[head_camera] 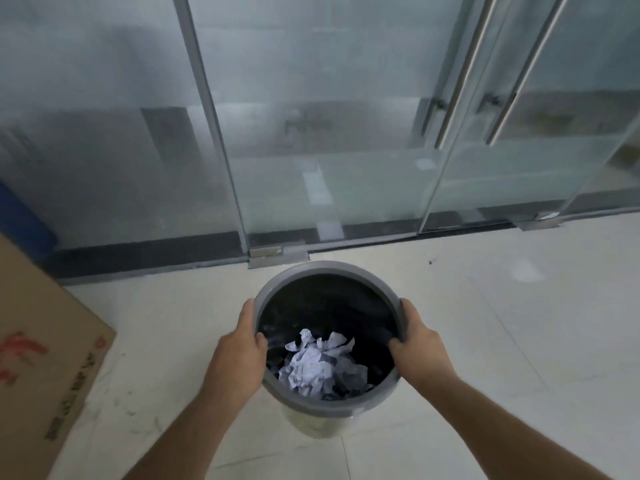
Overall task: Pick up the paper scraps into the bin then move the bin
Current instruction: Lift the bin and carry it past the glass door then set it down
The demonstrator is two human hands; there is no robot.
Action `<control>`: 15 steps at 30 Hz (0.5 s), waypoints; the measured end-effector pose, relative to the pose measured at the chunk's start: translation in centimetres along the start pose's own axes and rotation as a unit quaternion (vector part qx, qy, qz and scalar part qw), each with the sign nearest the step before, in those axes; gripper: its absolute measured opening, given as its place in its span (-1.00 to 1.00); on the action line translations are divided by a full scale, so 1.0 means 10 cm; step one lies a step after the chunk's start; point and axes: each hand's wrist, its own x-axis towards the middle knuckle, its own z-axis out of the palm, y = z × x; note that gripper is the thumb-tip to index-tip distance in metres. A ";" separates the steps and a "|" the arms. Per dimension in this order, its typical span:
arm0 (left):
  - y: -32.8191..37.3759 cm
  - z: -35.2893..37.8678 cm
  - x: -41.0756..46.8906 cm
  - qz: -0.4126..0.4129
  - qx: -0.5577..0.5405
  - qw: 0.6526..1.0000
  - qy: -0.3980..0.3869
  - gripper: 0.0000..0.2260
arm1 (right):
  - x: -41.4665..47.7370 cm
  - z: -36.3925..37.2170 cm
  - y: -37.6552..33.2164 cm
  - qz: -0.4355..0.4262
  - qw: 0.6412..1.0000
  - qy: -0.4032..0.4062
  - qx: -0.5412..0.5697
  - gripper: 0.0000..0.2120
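A round bin (325, 271) with a grey rim and a black inside is in the lower middle of the head view, over the pale tiled floor. Crumpled white paper scraps (320, 365) lie at its bottom. My left hand (239, 355) grips the rim on the left side, thumb inside and fingers outside. My right hand (419, 344) grips the rim on the right side the same way. Both forearms reach in from the bottom edge. I cannot tell whether the bin rests on the floor or is held just above it.
A frosted glass wall with metal frames and a glass door with long bar handles (460, 74) stand just beyond the bin. A cardboard box (45, 362) with red print sits at the left. Something blue (20, 220) shows behind the box.
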 end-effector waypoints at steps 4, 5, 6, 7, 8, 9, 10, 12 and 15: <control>1.22 -1.50 -0.21 -0.004 -0.009 0.999 0.042 -0.50 | -0.19 -1.27 -1.42 -0.060 0.998 0.024 0.011 -0.44; 1.51 -1.85 -0.26 -0.002 -0.009 0.998 0.056 -0.48 | -0.22 -1.57 -1.75 -0.076 0.996 0.034 0.012 -0.41; 1.79 -2.17 -0.33 0.001 -0.011 0.998 0.068 -0.47 | -0.26 -1.85 -2.06 -0.091 0.995 0.044 0.011 -0.39; 2.04 -2.48 -0.40 0.008 -0.015 0.997 0.080 -0.47 | -0.30 -2.13 -2.35 -0.103 0.993 0.055 0.015 -0.37; 2.28 -2.77 -0.48 0.014 -0.019 0.996 0.091 -0.47 | -0.34 -2.39 -2.63 -0.114 0.991 0.061 0.021 -0.35; 2.49 -3.03 -0.58 0.020 -0.026 0.994 0.100 -0.48 | -0.40 -2.63 -2.89 -0.123 0.990 0.063 0.025 -0.35; 2.68 -3.28 -0.68 0.024 -0.037 0.993 0.108 -0.49 | -0.46 -2.85 -3.13 -0.133 0.989 0.064 0.028 -0.36; 3.00 -3.69 -0.87 0.039 -0.053 0.990 0.128 -0.53 | -0.58 -3.22 -3.53 -0.152 0.985 0.066 0.038 -0.38; 3.33 -4.11 -1.12 0.066 -0.061 0.984 0.156 -0.60 | -0.76 -3.57 -3.91 -0.177 0.980 0.075 0.055 -0.43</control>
